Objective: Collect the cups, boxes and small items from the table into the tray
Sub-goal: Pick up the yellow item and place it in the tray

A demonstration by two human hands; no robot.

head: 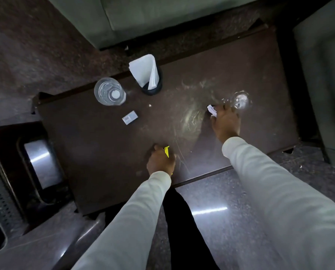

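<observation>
— What's nearest?

— Two pale sleeves reaching out over the dark worktop (96,152). The left hand (160,161) is at the near edge, its fingers curled round a small yellow item (167,151) – only a sliver of yellow shows past the knuckles.

— And the other?

— The right hand (226,123) is farther out, to the right. Its fingers are bent and pinch a crumpled white scrap (211,110) at their tips. Just beyond them stands a clear glass (240,101), blurred; whether the fingers touch it I cannot tell.

— Containers?

— On the far left, a clear plastic cup (109,91) stands upright near the worktop's edge; what is in it, if anything, I cannot make out. Just right of it a dark round holder (152,88) carries a folded stack of white napkins (144,72) that stick out of its top. A small pale box (130,117) lies flat, nearer than the cup, and a tiny white crumb (149,105) sits between box and holder.

— The tray?

— A metal tray (40,162) lies off the worktop, to the left – well apart from both hands.
</observation>
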